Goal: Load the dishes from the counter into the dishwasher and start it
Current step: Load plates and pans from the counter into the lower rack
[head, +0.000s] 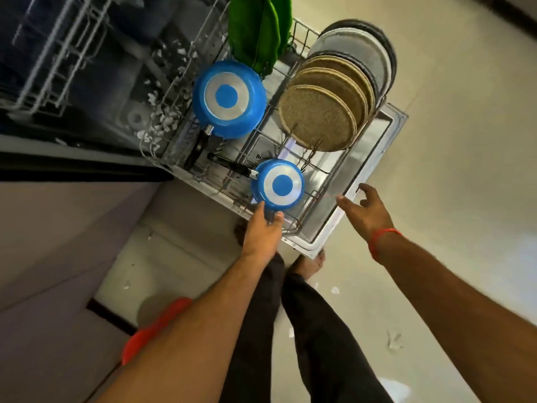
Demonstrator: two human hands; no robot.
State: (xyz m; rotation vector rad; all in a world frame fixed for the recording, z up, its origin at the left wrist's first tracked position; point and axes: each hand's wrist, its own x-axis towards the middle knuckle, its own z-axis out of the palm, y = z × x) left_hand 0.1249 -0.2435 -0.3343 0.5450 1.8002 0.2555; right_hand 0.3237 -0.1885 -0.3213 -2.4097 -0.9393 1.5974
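Left grip (pixel 263 225) holds the small blue pan (pixel 279 184) in the nearly full lower rack (pixel 293 225); right grip (pixel 364 209) hangs wide (starting remains).

Soft, even indoor light is seen throughout. Glare is thrown off the dishwasher door (pixel 348 210) and the pale floor (pixel 465 141) far right. Edges are bent by wide-angle distortion; the upper rack (pixel 55 53) is motion-blurred.
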